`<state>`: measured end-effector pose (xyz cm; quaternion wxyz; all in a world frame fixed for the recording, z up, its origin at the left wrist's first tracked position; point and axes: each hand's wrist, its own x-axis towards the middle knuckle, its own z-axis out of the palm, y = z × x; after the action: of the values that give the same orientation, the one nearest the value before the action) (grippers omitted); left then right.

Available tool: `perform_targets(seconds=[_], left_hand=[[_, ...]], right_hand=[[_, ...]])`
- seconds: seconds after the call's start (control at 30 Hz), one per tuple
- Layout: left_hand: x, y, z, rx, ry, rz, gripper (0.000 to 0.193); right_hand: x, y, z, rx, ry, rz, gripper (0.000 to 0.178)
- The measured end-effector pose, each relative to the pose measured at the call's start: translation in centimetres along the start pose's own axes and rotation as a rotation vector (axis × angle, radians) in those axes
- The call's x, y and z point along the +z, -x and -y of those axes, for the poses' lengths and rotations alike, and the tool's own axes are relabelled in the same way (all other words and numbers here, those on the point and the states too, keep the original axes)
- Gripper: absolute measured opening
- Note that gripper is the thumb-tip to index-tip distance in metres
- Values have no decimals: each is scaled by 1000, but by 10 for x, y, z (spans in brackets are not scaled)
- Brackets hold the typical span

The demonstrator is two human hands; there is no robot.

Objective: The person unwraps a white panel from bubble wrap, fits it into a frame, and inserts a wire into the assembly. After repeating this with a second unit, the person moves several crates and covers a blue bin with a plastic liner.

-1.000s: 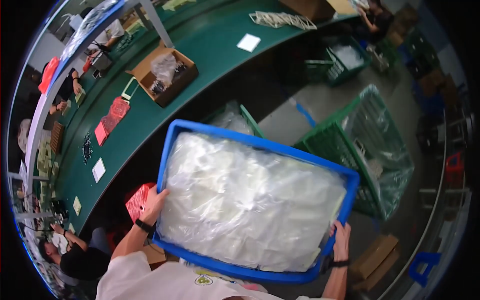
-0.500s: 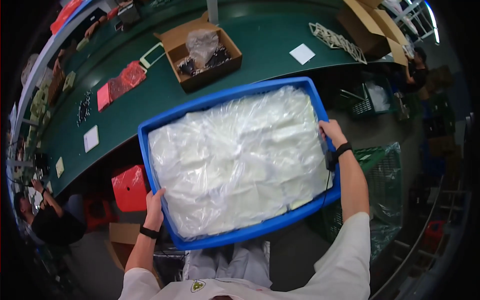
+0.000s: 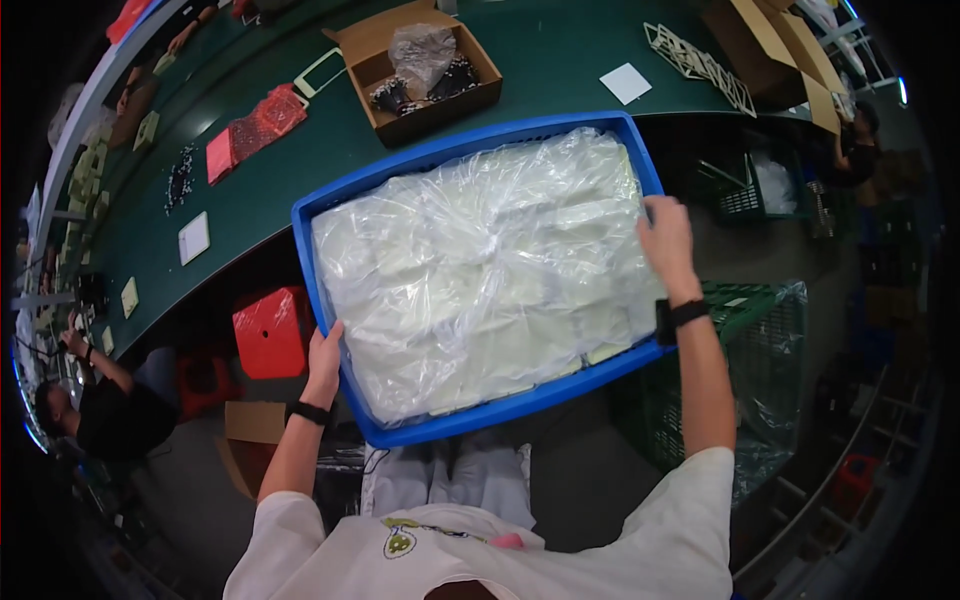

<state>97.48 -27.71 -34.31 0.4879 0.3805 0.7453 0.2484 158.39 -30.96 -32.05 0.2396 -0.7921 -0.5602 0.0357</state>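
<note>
A shallow blue plastic crate [image 3: 510, 397] fills the middle, tilted so its right end lies farther away. Inside it, clear plastic sheeting [image 3: 490, 245] is gathered over several pale, flat pieces that I cannot make out well. My left hand [image 3: 324, 362] grips the crate's left rim near the front corner, thumb on top and the other fingers hidden below. At the right rim, my right hand [image 3: 670, 240] is closed, with its fingers bent over the edge and slightly blurred. The crate's far side overlaps the edge of the green table [image 3: 540, 75].
On the table are an open cardboard box [image 3: 425, 115] with dark parts, red bubble wrap [image 3: 265, 125], a white square [image 3: 625, 84] and a white lattice strip [image 3: 700, 70]. A red stool [image 3: 270, 332] and green crate [image 3: 735, 300] flank me. A person [image 3: 120, 405] sits left.
The blue crate has moved farther away from me, toward the table, with both hands at its rims. My right hand has shifted on the rim, and its fingers now show over the edge.
</note>
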Motion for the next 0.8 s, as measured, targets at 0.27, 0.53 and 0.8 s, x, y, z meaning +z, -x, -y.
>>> perform_targets(seconds=[0.27, 0.53, 0.8], left_hand=[[107, 48, -149, 818, -408, 335, 23], [262, -30, -131, 1171, -515, 803, 20], [308, -80, -160, 1260, -822, 1172, 12]], right_hand=[[97, 53, 157, 131, -279, 398, 31], [120, 74, 175, 516, -324, 294, 23], [133, 71, 177, 579, -378, 89, 20]])
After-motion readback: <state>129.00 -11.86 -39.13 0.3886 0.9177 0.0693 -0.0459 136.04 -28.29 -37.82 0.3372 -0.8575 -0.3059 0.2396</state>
